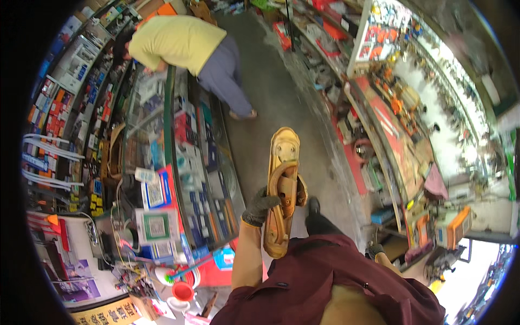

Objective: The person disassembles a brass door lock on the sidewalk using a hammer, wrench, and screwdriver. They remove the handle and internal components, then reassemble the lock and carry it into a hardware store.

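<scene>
In my left hand (263,206), which wears a dark knit glove, is a gold-coloured door handle set (285,170) with a long rounded backplate. It is held lengthwise in front of my body, over the floor. A curved lever crosses its middle, and a knob-like part juts out at its right side. The thumb lies across the plate; the other fingers are mostly hidden behind it. Lower right, my right hand (374,250), gloved too, hangs by the open-fronted shelf (392,243) under the workbench. Its fingers are too small and dark to make out.
A person (183,44) in a yellow shirt leans over the glass display counter (168,122) on the left. The concrete aisle (260,77) runs between it and the cluttered workbench (390,134). Printed code signs (156,227) stand at the counter's near end, above a red funnel (183,291).
</scene>
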The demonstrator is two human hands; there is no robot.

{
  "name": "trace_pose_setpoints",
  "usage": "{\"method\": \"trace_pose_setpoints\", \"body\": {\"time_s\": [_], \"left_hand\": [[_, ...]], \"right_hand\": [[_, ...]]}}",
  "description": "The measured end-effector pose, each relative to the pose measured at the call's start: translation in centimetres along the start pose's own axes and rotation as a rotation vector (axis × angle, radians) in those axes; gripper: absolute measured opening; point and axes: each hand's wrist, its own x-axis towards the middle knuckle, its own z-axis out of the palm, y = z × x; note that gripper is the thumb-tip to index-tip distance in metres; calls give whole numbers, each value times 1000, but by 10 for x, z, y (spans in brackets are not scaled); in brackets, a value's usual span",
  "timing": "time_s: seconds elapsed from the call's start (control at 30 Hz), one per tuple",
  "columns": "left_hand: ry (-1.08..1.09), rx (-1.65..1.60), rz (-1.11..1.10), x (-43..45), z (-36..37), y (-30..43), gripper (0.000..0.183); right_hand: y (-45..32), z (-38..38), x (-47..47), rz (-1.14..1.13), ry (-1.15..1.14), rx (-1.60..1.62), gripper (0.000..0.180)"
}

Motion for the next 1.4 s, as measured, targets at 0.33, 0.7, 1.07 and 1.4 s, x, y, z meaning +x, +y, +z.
{"method": "trace_pose_setpoints", "body": {"time_s": [0.33,0.7,1.07,1.4], "left_hand": [[-402,-205,205,252,-5,186,93],[-399,-287,159,550,-73,421,77],[-231,-421,204,850,-166,600,80],[48,-444,357,1048,-255,785,76]], "right_hand": [[-582,-55,-9,-910,275,-382,46],[-778,-93,95,-779,326,-922,31],[-1041,-159,217,-491,79,-1112,48],[-1646,-176,173,-1162,225,-458,44]]}}
